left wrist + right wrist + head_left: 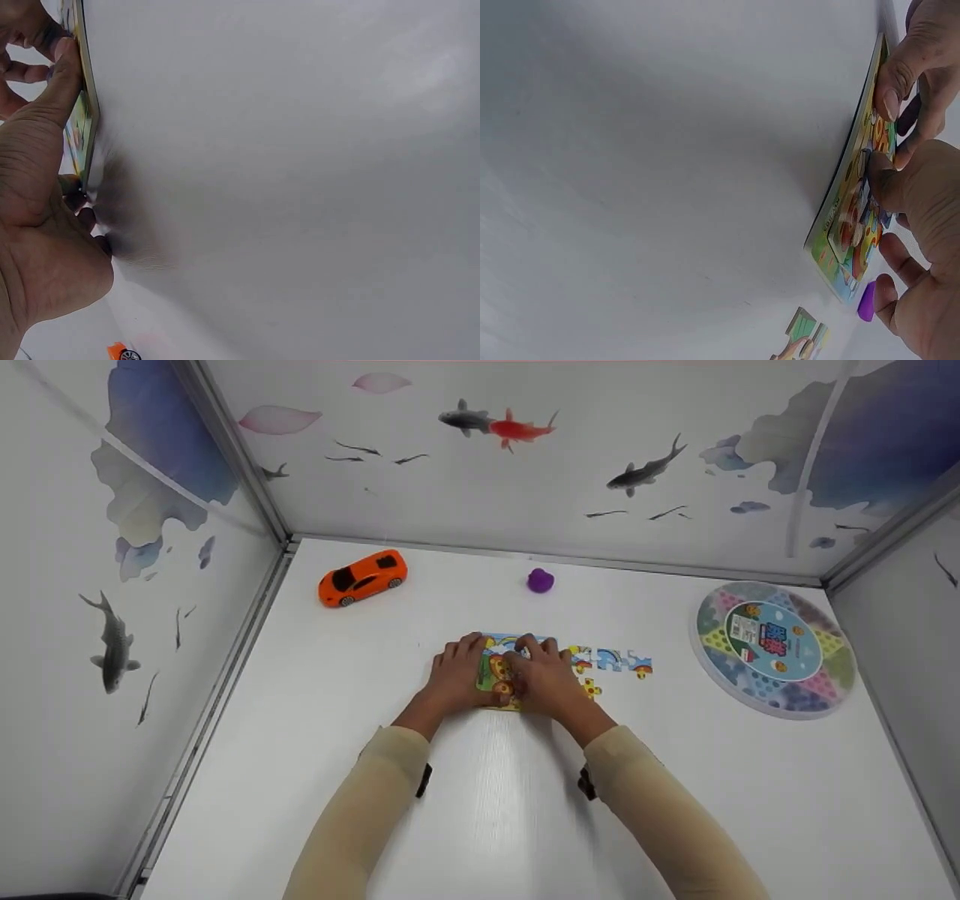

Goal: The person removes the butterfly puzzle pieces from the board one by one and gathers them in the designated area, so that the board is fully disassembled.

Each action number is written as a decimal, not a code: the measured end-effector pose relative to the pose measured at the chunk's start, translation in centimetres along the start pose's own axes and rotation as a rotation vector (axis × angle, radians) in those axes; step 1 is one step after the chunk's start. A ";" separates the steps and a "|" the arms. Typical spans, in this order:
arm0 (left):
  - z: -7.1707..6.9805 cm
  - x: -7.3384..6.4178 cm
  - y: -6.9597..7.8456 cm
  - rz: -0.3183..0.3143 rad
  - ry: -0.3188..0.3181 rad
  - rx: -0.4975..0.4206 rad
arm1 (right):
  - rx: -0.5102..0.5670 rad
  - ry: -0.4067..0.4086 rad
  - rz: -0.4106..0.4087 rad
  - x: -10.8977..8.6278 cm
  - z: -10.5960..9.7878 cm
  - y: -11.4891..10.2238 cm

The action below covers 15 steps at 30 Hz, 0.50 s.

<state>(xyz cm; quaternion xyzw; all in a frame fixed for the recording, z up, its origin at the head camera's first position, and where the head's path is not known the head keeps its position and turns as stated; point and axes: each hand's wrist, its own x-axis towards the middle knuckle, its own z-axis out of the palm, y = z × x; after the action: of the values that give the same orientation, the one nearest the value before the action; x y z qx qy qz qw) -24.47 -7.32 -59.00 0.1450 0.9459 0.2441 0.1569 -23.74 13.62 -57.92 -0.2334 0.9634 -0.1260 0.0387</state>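
Note:
A colourful jigsaw puzzle in a flat tray (491,675) lies mid-table, partly covered by both hands. My left hand (456,679) grips its left side, the thumb (64,79) on the front border and the other fingers at the far edge. Over the puzzle's right half, my right hand (546,679) has bent fingers and thumb about a puzzle piece (865,184), which sits at the picture's surface; its outline is mostly hidden. Loose puzzle pieces (609,659) lie just right of the tray, and another yellow piece (592,688) is beside my right hand.
An orange toy car (364,578) stands at the back left. Behind the puzzle sits a small purple toy (540,580). A round, colourful game box (776,649) lies at the right. Printed panels (555,487) wall the white table (480,810) at the back and sides.

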 end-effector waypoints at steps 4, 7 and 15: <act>-0.1 -0.1 0.0 -0.004 -0.002 0.000 | 0.002 -0.014 0.004 0.0 0.0 -0.1; -0.1 -0.1 0.0 -0.004 0.000 0.003 | 0.013 -0.034 -0.001 0.1 0.0 -0.2; 0.0 0.0 -0.1 0.008 0.007 0.006 | 0.062 -0.061 -0.033 0.0 -0.1 -0.1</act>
<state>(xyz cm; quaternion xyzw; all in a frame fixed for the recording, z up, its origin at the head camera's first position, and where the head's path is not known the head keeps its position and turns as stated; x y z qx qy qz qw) -24.48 -7.41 -59.05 0.1482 0.9466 0.2425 0.1524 -23.71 13.53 -57.76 -0.2515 0.9535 -0.1493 0.0730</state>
